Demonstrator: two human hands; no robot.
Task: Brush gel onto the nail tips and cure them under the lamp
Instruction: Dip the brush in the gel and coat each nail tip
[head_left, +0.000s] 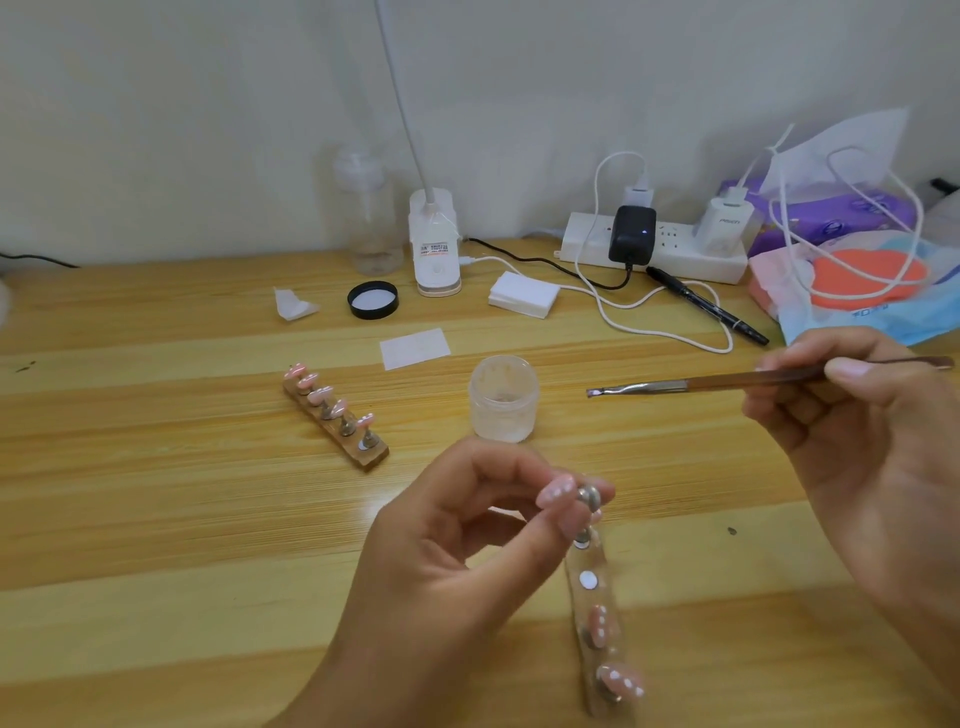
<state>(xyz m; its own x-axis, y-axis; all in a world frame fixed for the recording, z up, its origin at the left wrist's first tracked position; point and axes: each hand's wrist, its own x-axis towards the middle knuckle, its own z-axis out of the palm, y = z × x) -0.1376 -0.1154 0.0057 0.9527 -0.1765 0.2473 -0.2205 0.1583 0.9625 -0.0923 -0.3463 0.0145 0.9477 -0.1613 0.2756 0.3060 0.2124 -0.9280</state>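
My left hand (457, 551) pinches a pink nail tip on a small metal stand (574, 496) above the near holder strip (597, 618), which carries more pink tips and one bare magnet spot. My right hand (852, 426) grips a gel brush (691, 385), bristles pointing left, held level above the table. An open frosted gel jar (503, 400) stands between the hands and the far holder strip (335, 415), which is filled with pink nail tips. The white lamp (434, 244) stands at the back by the wall.
A black jar lid (373, 300), white wipes (523, 294), a loose wipe (414, 348), a clear pump bottle (370, 218), a power strip (660, 249) with chargers and cables, a black pen (706, 306) and plastic bags (852, 270) crowd the wooden table's back.
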